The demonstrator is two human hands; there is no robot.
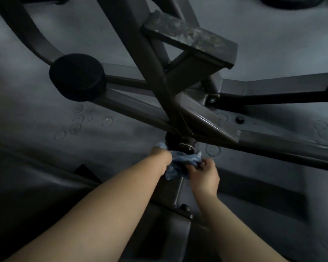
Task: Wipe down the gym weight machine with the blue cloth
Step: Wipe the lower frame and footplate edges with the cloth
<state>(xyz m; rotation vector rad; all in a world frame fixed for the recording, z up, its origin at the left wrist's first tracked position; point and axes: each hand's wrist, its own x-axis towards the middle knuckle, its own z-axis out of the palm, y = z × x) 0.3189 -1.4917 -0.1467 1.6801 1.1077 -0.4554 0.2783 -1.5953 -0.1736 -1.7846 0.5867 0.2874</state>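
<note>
**Two hands on the blue cloth, low on the machine frame**

Two hands meet at the blue cloth [180,163], which is bunched around the dark round fitting [186,145] under the point where the frame bars cross. The fingers [200,165] of your right hand [206,174] curl over the right edge of the cloth and pinch it. Your left hand [162,157] is pushed into the cloth from the left; its fingers are buried in the folds, so you cannot tell whether they are spread or closed, only that cloth wraps over them and sticks out above the knuckles.

Below the cloth a short upright post [170,191] of the weight machine [140,53] runs down between your forearms to a bolted base plate [184,210].

Above the cloth, grey steel tubes fan out from the joint. One long bar runs to the right, another goes up and left past a black round foam pad [77,77]. A scuffed, speckled flat plate [189,37] sits on a bracket above the joint. A bolt [212,100] shines on the right of the joint.

Grey rubber floor [45,120], marked with ring-shaped dents, lies under everything.
</note>
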